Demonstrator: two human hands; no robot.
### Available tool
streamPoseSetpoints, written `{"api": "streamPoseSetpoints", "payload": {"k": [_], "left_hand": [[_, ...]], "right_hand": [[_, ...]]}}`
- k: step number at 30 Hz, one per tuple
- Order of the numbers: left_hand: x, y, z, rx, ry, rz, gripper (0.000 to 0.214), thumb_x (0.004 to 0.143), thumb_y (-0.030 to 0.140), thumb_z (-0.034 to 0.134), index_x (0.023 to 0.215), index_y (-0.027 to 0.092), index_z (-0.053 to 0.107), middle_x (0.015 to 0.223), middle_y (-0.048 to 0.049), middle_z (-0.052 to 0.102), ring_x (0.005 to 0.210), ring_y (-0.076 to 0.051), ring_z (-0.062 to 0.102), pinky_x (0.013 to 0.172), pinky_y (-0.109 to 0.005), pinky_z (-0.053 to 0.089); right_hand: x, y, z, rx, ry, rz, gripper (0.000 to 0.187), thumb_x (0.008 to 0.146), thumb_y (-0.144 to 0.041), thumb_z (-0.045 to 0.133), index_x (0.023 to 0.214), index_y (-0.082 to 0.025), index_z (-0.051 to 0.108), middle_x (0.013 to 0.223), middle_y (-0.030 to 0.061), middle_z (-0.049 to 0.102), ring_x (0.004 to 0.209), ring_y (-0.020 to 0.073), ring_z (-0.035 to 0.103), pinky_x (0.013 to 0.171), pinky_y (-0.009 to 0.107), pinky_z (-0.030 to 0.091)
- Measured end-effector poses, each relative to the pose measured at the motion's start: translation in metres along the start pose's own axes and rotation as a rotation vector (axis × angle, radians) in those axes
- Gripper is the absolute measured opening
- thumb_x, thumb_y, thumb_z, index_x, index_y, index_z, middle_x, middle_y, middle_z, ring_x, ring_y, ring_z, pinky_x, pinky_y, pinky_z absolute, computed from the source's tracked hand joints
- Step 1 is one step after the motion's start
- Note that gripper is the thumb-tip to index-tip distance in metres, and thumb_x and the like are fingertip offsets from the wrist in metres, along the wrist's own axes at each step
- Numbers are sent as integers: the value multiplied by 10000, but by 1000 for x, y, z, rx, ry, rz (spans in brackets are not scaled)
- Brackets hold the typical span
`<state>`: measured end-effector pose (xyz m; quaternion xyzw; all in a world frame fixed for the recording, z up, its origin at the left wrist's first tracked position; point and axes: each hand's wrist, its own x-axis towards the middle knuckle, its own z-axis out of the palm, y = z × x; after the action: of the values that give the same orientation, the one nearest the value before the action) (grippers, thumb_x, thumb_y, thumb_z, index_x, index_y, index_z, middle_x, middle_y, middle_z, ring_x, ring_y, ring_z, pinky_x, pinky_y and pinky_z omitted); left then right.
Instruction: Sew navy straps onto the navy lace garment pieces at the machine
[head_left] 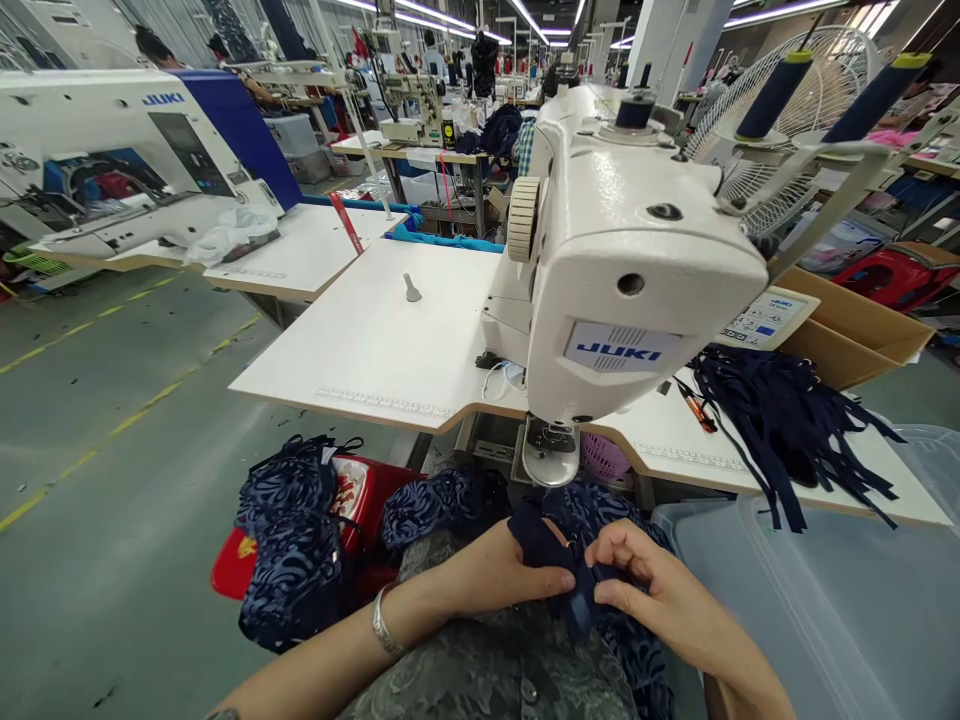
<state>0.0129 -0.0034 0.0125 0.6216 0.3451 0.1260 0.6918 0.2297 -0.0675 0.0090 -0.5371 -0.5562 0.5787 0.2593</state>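
Note:
My left hand (517,572) is closed on a dark navy fabric strap (541,538), which runs over its fingers, with the thumb pressed on the cloth. Close beside it, my right hand (649,575) pinches the same navy material between thumb and curled fingers. The strap's join with the navy patterned garment (637,640) in my lap is hidden by the fingers. Both hands are in front of and below the sewing arm (551,455) of the white sewing machine (637,260), apart from it.
Navy patterned garments (292,540) lie on a red stool (379,500) at left. Navy straps (787,420) and orange-handled snips (697,405) lie on the white table (375,330)'s right part. A translucent bin (817,610) stands at right, a cardboard box (862,325) behind.

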Motion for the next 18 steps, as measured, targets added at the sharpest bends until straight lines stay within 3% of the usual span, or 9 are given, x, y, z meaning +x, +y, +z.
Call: {"api": "streamPoseSetpoints", "payload": {"k": [11, 18], "left_hand": [[1, -3, 0, 5, 6, 32, 191, 825, 338, 588, 880, 156, 611, 731, 27, 504, 683, -120, 446, 638, -233, 362], [0, -2, -2, -53, 186, 81, 195, 813, 329, 602, 731, 166, 531, 701, 40, 444, 641, -106, 406, 633, -238, 361]], "right_hand": [[1, 0, 0, -25, -8, 42, 96, 866, -218, 558, 949, -249, 519, 911, -12, 552, 823, 142, 522, 704, 233, 429], [-1, 13, -10, -232, -74, 0, 78, 902, -291, 538, 972, -276, 567, 928, -7, 608, 879, 173, 577, 781, 258, 462]]}}
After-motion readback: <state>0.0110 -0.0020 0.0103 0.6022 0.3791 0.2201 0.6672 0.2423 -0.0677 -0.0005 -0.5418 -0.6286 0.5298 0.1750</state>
